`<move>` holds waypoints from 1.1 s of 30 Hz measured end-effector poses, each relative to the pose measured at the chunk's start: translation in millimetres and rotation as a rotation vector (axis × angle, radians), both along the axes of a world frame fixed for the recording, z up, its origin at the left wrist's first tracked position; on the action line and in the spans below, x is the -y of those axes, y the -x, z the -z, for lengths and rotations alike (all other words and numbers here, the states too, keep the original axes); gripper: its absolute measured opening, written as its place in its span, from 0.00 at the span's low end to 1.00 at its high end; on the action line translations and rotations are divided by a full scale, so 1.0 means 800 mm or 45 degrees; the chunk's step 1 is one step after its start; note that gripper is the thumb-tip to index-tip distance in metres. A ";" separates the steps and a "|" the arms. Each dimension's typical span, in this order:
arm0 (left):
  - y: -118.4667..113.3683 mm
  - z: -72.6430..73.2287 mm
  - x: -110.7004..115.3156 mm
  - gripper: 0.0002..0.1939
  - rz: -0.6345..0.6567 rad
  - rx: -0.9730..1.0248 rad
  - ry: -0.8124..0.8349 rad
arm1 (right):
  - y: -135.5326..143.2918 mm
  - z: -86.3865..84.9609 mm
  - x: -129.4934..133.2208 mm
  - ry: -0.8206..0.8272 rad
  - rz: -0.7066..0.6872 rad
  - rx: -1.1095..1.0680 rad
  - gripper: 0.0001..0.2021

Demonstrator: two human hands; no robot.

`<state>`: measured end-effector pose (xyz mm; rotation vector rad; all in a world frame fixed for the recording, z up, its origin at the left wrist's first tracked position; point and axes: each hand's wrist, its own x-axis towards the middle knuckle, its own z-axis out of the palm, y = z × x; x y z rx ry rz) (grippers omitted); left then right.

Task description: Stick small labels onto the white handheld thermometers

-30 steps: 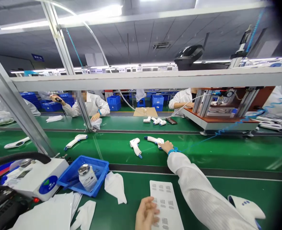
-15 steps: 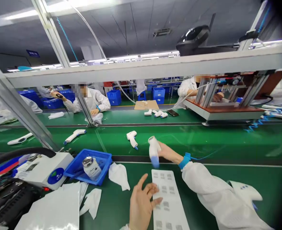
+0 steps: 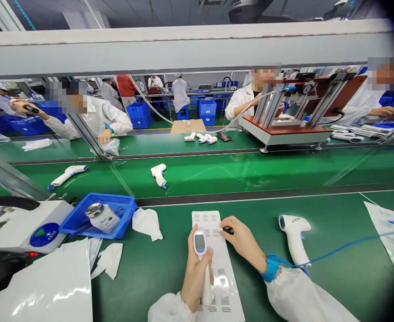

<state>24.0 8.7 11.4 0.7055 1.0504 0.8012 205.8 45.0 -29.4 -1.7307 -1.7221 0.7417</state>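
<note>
My left hand [image 3: 197, 273] is closed around the handle of a white infrared thermometer [image 3: 207, 279], whose small grey screen faces me. The thermometer is held over a white label sheet [image 3: 230, 293] printed with rows of small grey labels. At the upper right edge of this sheet, my right hand [image 3: 242, 239] has its thumb and forefinger pinched together; whatever is between the fingertips is too small to make out. A blue wrist strap [image 3: 271, 267] circles my right wrist. To the right of that hand, a second white thermometer [image 3: 294, 239] lies on the green bench.
A blue tray [image 3: 125, 223] holds a metal-capped bottle [image 3: 101, 217]. White paper scraps [image 3: 147, 223] and glossy sheets [image 3: 49, 286] lie left. Beyond, thermometers [image 3: 159, 175] rest on a green belt [image 3: 217, 172]. A metal beam [image 3: 183, 49] crosses above; co-workers sit opposite.
The thermometer in my right hand over the belt is gone from it; my left hand, earlier empty, now grips one. My right hand has come back to the label sheet. The view has tilted down.
</note>
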 end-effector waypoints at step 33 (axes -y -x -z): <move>0.117 -0.050 0.021 0.41 -0.478 -0.060 -0.165 | -0.011 -0.032 0.066 0.265 -0.353 -0.313 0.11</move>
